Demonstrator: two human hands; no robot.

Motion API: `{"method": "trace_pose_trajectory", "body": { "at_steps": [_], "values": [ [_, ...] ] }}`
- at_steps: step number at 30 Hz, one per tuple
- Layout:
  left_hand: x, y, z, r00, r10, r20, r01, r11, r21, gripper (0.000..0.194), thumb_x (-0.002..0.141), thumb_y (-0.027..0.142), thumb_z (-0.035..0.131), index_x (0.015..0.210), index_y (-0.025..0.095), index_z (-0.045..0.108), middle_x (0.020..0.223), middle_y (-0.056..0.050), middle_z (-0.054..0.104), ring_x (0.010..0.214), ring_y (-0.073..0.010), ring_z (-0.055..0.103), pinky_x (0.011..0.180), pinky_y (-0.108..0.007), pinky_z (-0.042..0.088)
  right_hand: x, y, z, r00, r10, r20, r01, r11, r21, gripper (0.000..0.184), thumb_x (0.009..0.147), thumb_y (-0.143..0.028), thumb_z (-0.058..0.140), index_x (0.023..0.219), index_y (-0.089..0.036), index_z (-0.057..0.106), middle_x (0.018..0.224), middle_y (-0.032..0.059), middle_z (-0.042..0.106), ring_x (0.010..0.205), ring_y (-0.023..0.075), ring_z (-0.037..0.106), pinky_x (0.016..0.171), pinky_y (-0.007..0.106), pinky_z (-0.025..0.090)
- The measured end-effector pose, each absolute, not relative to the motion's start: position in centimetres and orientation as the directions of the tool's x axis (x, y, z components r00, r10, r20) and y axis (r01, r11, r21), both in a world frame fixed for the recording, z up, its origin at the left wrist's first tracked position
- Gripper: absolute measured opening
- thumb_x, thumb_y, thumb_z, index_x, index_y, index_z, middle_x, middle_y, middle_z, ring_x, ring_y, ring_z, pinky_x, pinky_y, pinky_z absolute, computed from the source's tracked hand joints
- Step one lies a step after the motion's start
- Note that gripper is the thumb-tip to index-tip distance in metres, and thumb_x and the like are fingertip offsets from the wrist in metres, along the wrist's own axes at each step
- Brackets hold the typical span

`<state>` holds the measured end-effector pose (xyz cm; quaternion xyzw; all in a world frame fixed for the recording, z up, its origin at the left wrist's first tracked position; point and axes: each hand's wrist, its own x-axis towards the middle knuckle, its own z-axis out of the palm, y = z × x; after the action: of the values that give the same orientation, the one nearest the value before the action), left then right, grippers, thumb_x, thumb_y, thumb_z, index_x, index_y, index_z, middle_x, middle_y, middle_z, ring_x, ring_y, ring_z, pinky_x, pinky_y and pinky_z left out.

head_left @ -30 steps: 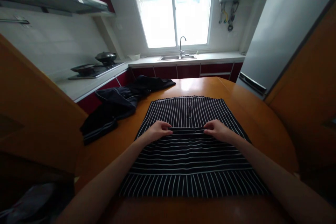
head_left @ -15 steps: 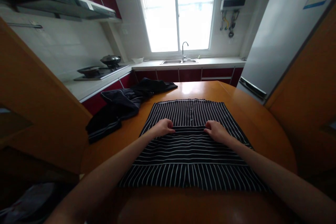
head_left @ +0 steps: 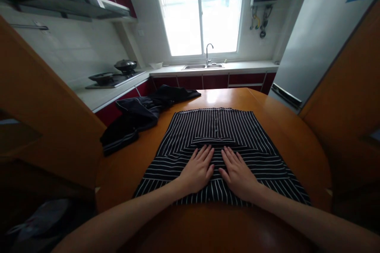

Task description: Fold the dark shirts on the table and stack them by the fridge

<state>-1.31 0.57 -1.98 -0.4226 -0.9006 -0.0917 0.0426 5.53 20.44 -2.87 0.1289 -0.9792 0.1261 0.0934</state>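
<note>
A black skirt with white stripes (head_left: 196,122) lies spread on the wooden table, small buttons down its upper middle. Its stripes run upright at the top and bottom and sideways across the middle band. My left hand (head_left: 198,169) rests flat on that band, fingers stretched forward. Beside it, a small gap away, my right hand (head_left: 237,172) also lies palm down with fingers extended. A raised fold of cloth shows just beyond my fingertips. Neither hand grips anything.
Dark clothing (head_left: 142,114) is heaped on the left side of the round wooden table (head_left: 297,146). Beyond stand a counter with a sink (head_left: 194,67), a stove with pans (head_left: 102,78) and, at right, a fridge (head_left: 314,35). Chair backs flank the table.
Both hands have let go of the cloth's middle seam, moved toward me and inward, and flattened onto the skirt. The view has shifted slightly.
</note>
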Motion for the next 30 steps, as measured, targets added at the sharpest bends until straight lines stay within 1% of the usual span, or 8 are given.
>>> {"method": "trace_pose_trajectory", "body": {
  "at_steps": [5, 11, 17, 20, 22, 24, 27, 30],
  "values": [
    [-1.5, -2.6, -0.6, -0.628, 0.770, 0.112, 0.776, 0.610, 0.161, 0.062, 0.105, 0.050, 0.029, 0.160, 0.023, 0.016, 0.165, -0.005, 0.017, 0.153, -0.0233, 0.012, 0.123, -0.047, 0.015, 6.9, 23.9, -2.5, -0.955, -0.231, 0.187, -0.271, 0.935, -0.227, 0.068, 0.102, -0.052, 0.031, 0.156, -0.010, 0.030, 0.162, 0.0129, 0.025, 0.151, 0.0243, 0.019, 0.123, 0.048, 0.020],
    [-0.3, -9.8, 1.1, -0.621, 0.783, 0.039, 0.778, 0.608, 0.158, 0.060, 0.106, 0.046, 0.031, 0.160, 0.028, 0.011, 0.165, -0.002, 0.017, 0.153, -0.0206, 0.012, 0.124, -0.042, 0.016, 10.4, 30.2, -3.4, -0.970, -0.127, 0.209, -0.161, 0.975, -0.151, 0.067, 0.102, -0.053, 0.028, 0.154, -0.010, 0.034, 0.161, 0.0122, 0.030, 0.150, 0.0235, 0.024, 0.122, 0.048, 0.022],
    [0.1, -16.7, -0.1, -0.775, 0.632, 0.027, 0.632, 0.773, 0.047, 0.061, 0.105, 0.050, 0.032, 0.159, 0.026, 0.017, 0.164, -0.006, 0.022, 0.151, -0.0250, 0.020, 0.122, -0.050, 0.020, 13.0, 35.9, -5.6, -0.974, -0.017, 0.228, -0.044, 0.992, -0.117, 0.069, 0.099, -0.054, 0.027, 0.154, -0.014, 0.036, 0.159, 0.0119, 0.035, 0.149, 0.0269, 0.027, 0.121, 0.052, 0.022],
    [0.6, -17.0, 0.5, -0.803, 0.594, 0.047, 0.595, 0.804, 0.013, 0.061, 0.105, 0.049, 0.031, 0.159, 0.024, 0.018, 0.162, -0.009, 0.024, 0.151, -0.0281, 0.019, 0.121, -0.057, 0.018, 13.4, 35.4, -4.9, -0.957, 0.044, 0.286, 0.018, 0.995, -0.094, 0.074, 0.097, -0.055, 0.027, 0.154, -0.009, 0.035, 0.158, 0.0176, 0.034, 0.149, 0.0325, 0.024, 0.120, 0.062, 0.014],
    [1.8, -15.0, 1.8, -0.777, 0.621, 0.099, 0.624, 0.781, 0.004, 0.063, 0.104, 0.048, 0.034, 0.159, 0.021, 0.019, 0.163, -0.010, 0.023, 0.152, -0.0297, 0.015, 0.121, -0.059, 0.013, 13.6, 32.8, -3.5, -0.938, -0.005, 0.346, -0.036, 0.996, -0.084, 0.072, 0.098, -0.053, 0.031, 0.155, -0.008, 0.032, 0.160, 0.0185, 0.029, 0.150, 0.0336, 0.019, 0.120, 0.064, 0.008],
    [3.5, -11.7, 3.0, -0.693, 0.711, 0.125, 0.719, 0.694, 0.041, 0.065, 0.104, 0.046, 0.038, 0.160, 0.022, 0.016, 0.164, -0.009, 0.020, 0.153, -0.0282, 0.011, 0.123, -0.056, 0.011, 13.6, 28.8, -1.8, -0.926, -0.142, 0.350, -0.190, 0.976, -0.108, 0.066, 0.100, -0.045, 0.036, 0.157, -0.013, 0.028, 0.162, 0.0145, 0.025, 0.151, 0.0303, 0.017, 0.121, 0.060, 0.012],
    [5.9, -6.6, 3.6, -0.501, 0.860, 0.093, 0.860, 0.482, 0.168, 0.067, 0.102, 0.042, 0.046, 0.160, 0.027, 0.016, 0.163, -0.006, 0.024, 0.151, -0.0242, 0.018, 0.123, -0.048, 0.022, 13.5, 22.2, -0.2, -0.866, -0.399, 0.301, -0.464, 0.867, -0.185, 0.065, 0.099, -0.033, 0.044, 0.159, -0.020, 0.023, 0.163, 0.0077, 0.024, 0.151, 0.0256, 0.020, 0.122, 0.053, 0.021],
    [6.8, -3.8, 2.6, -0.434, 0.889, 0.143, 0.889, 0.397, 0.228, 0.062, 0.101, 0.033, 0.051, 0.157, 0.025, 0.027, 0.159, -0.007, 0.036, 0.148, -0.0229, 0.029, 0.122, -0.044, 0.030, 12.9, 18.3, -0.3, -0.822, -0.484, 0.300, -0.554, 0.803, -0.221, 0.067, 0.095, -0.019, 0.047, 0.158, -0.019, 0.025, 0.161, 0.0088, 0.030, 0.150, 0.0247, 0.025, 0.121, 0.050, 0.026]
  ]
}}
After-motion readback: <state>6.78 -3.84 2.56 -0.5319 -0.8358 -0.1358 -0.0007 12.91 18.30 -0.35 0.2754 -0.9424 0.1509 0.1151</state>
